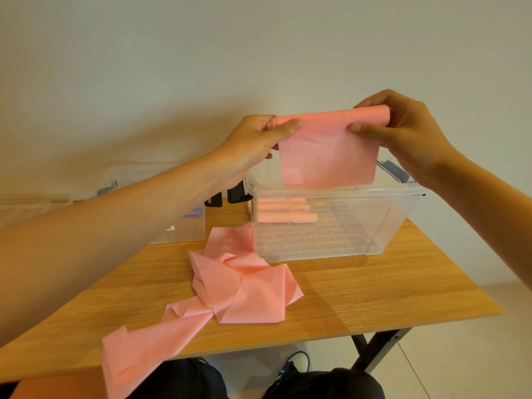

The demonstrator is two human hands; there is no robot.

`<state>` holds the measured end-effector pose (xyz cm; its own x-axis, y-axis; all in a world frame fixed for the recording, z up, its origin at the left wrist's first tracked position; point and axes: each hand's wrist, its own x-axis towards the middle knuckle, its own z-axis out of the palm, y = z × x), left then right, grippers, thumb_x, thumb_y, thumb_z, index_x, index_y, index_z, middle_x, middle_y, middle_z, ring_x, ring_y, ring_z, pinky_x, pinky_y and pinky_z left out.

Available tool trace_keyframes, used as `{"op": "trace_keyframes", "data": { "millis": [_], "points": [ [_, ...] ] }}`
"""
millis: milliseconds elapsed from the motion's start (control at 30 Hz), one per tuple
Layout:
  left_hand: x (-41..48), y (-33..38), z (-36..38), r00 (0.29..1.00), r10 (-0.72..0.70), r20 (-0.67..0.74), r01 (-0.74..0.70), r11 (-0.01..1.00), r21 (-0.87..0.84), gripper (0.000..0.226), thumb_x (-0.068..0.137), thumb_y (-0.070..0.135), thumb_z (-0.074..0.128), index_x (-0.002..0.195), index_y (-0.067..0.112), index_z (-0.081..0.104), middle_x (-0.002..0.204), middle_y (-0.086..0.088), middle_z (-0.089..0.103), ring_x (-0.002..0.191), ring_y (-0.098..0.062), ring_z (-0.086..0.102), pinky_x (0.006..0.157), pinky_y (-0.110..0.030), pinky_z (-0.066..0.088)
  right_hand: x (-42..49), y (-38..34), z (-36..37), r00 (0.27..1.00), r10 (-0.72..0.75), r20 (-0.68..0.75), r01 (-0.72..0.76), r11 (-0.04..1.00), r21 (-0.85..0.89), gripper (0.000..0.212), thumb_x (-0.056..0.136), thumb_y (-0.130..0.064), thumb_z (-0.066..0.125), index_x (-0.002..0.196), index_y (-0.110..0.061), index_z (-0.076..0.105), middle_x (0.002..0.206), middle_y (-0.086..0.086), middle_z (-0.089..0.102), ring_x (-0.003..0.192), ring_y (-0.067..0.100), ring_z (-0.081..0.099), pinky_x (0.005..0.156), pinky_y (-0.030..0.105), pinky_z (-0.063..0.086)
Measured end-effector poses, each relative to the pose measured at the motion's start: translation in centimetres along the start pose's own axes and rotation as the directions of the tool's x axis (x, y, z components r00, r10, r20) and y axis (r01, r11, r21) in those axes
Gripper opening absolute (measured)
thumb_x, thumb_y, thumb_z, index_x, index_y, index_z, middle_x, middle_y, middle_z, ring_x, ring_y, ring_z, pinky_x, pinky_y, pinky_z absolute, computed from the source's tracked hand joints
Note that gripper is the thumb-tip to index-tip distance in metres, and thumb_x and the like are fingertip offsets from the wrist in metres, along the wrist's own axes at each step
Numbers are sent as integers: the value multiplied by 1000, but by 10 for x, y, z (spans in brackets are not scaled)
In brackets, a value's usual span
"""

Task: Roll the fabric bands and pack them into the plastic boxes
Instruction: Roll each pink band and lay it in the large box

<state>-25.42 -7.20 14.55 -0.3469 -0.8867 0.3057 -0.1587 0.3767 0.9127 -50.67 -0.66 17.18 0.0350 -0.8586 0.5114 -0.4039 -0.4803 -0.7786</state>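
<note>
Both hands are up over the clear plastic box (pixel 339 226): the left hand (pixel 253 145) pinches one end of a pink fabric band (pixel 325 151), the right hand (pixel 403 131) grips the other, where a roll has started along the top edge. Rolling seems under way; next, wind in the hanging tail evenly. Finished pink rolls (pixel 285 213) lie at the box's far left, and loose bands (pixel 230 286) sprawl on the near table (pixel 374 298).

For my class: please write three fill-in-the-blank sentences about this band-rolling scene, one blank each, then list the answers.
1. The left hand and right hand hold a band coloured ____.
2. The finished rolls lie ____ the box.
3. Loose bands lie on a table made of ____.

Answers: pink; inside; wood.
</note>
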Motion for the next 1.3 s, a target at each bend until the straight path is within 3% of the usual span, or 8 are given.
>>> {"op": "trace_keyframes", "data": {
  "millis": [133, 267, 433, 600, 733, 900, 1133, 1300],
  "points": [
    [-2, 1, -4, 999, 27, 39, -23, 995, -96, 31, 86, 29, 79, 113, 21, 65, 105, 0, 70, 86, -6, 61, 74, -20, 47, 0, 3, 3, 998, 27, -64, -29, 999, -29, 59, 75, -55, 84, 99, -5, 66, 90, 11, 67, 81, 25, 59, 70, 50, 44],
    [-2, 2, -2, 997, 67, 27, -66, 997, -35, 18, 89, 23, 76, 102, 23, 65, 100, -1, 65, 82, -5, 57, 64, -12, 43, -1, 6, 8, 996, 37, -86, -42, 998, -49, 49, 88, -43, 78, 98, 4, 66, 85, 6, 64, 74, 14, 59, 70, 37, 47],
    [1, -1, -3, 999, 24, -28, -23, 1000, 14, 19, 95, 35, 68, 87, 20, 61, 83, 7, 59, 76, -6, 54, 69, -19, 43, -3, 4, 10, 996, 83, -34, -82, 996, 20, 38, 85, -33, 80, 112, -11, 65, 86, 2, 71, 78, 16, 67, 72, 37, 54],
    [1, -2, -2, 999, 35, -13, -35, 999, -6, 31, 95, 39, 67, 88, 12, 53, 79, 4, 53, 75, -8, 52, 72, -23, 44, -2, 5, 8, 998, 55, -8, -55, 998, 9, 43, 81, -30, 81, 110, -3, 64, 96, 5, 70, 87, 18, 67, 78, 42, 54],
    [-1, -3, -2, 996, 71, 62, -63, 990, -124, 31, 85, 21, 81, 107, 16, 60, 98, -5, 66, 91, -17, 65, 77, -30, 53, -2, 7, 11, 995, 82, -60, -84, 996, -25, 39, 92, -32, 74, 110, 2, 67, 97, 8, 71, 85, 18, 69, 82, 44, 58],
    [-1, 0, 1, 988, 157, -11, -157, 988, -4, 21, 87, 17, 78, 101, 21, 63, 92, 6, 64, 80, -4, 60, 67, -17, 46, -4, 7, 14, 991, 114, -66, -117, 992, -47, 36, 97, -37, 68, 109, -4, 73, 109, 19, 74, 95, 28, 72, 91, 56, 57],
    [2, -2, -1, 989, 135, -61, -134, 991, 23, 15, 91, 23, 75, 99, 17, 63, 88, 7, 62, 78, -6, 57, 67, -17, 45, -2, 7, 12, 994, 109, 2, -109, 991, 76, 45, 87, -16, 79, 127, -14, 57, 96, 8, 66, 80, 16, 64, 66, 26, 53],
    [3, -5, -1, 995, 89, -52, -93, 992, -85, 15, 91, 23, 74, 95, 13, 63, 88, -1, 63, 79, -13, 59, 67, -22, 46, -1, 13, 8, 999, 18, 29, -18, 1000, 13, 34, 87, -2, 77, 116, -7, 61, 105, 13, 70, 93, 21, 67, 77, 37, 57]
  ]
}}
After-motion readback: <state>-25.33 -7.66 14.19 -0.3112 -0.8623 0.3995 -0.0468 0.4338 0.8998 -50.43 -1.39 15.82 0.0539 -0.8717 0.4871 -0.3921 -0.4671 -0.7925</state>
